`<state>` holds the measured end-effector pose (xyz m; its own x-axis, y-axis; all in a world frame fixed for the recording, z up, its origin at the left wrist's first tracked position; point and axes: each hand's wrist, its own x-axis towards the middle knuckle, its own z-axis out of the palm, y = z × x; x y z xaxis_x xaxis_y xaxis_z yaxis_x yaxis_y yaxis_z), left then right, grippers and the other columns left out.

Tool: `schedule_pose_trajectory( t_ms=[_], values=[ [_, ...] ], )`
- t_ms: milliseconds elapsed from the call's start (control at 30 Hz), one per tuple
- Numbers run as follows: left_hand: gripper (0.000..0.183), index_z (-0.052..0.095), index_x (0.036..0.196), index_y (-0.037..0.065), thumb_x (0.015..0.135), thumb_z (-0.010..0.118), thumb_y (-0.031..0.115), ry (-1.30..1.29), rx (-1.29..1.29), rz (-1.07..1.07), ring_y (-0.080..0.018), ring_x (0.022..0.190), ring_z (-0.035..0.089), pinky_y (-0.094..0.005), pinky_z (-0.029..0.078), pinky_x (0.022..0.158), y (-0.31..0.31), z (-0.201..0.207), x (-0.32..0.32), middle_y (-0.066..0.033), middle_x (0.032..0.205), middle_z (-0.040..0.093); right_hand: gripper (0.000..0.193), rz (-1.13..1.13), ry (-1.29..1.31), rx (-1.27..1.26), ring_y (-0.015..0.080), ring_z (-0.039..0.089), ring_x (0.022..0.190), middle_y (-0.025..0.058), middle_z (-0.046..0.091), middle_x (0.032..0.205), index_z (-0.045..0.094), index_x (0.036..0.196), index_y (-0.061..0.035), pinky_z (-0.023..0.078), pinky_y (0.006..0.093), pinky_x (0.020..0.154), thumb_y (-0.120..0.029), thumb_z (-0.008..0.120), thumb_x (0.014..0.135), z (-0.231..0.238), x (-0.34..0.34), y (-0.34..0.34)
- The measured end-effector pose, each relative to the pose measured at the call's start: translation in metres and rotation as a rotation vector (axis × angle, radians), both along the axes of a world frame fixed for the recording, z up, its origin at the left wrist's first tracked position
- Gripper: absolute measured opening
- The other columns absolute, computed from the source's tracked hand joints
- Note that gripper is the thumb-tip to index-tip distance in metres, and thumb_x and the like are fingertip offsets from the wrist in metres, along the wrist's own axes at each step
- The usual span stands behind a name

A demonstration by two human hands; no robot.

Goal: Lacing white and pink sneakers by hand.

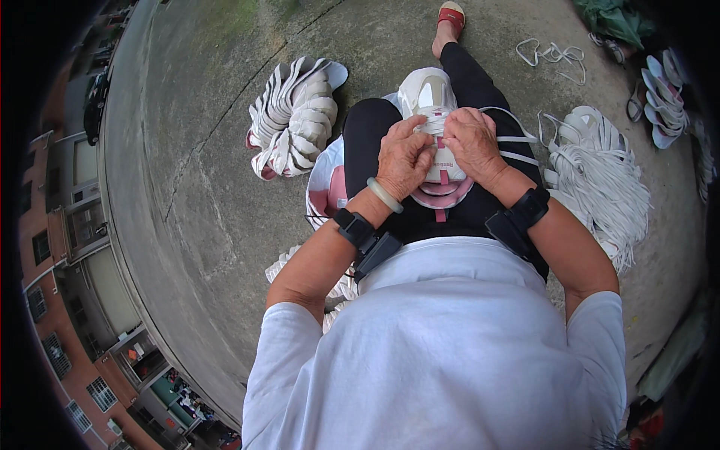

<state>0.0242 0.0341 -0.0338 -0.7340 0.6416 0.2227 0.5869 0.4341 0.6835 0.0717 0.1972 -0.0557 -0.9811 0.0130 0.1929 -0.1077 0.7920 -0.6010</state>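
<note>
A white and beige sneaker upper (426, 91) with pink lining lies across my lap, its toe pointing away from me. White shoelace (434, 121) crosses its front in several rows. My left hand (406, 156) is closed, with thumb and fingertips pinching at the lacing on the left eyelet side; a pale bangle circles that wrist. Curled into a closed grip, my right hand (474, 142) holds lace at the right eyelet side. Loose lace ends (517, 139) trail off to its right over my thigh. The exact pinch points are hidden by my fingers.
A stack of nested white uppers (294, 116) sits on the concrete at left. Another pink-lined upper (328, 184) rests by my left thigh. At right lies a big bundle of white laces (604, 184), with a loose lace (553, 54) beyond and more stacked uppers (663, 101) farther right.
</note>
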Motion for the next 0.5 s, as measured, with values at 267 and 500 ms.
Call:
schedule_pose_trajectory(
  t_ms=[267,500],
  values=[
    [0.013,0.058,0.073,0.004,0.062,0.066,0.002,0.026,-0.029,0.035,-0.0326,0.098,0.052,-0.0372,0.043,0.081,0.010,0.001,0.001,-0.0164,0.112,0.053,0.017,0.035,-0.034,-0.015,0.0243,0.041,0.106,0.0056,0.048,0.099,0.055,0.086,-0.0076,0.027,0.0458,0.089,-0.016,0.058,0.072,0.001,0.001,-0.002],
    [0.010,0.054,0.068,0.003,0.060,0.059,0.003,0.317,-0.117,-0.041,-0.0377,0.096,0.048,-0.0429,0.041,0.077,0.019,-0.002,-0.002,-0.0184,0.109,0.049,0.023,0.056,-0.129,0.142,0.0252,0.039,0.109,0.0076,0.046,0.103,0.055,0.092,-0.0070,0.025,0.0539,0.091,-0.015,0.058,0.071,0.012,-0.001,-0.002]
  ],
)
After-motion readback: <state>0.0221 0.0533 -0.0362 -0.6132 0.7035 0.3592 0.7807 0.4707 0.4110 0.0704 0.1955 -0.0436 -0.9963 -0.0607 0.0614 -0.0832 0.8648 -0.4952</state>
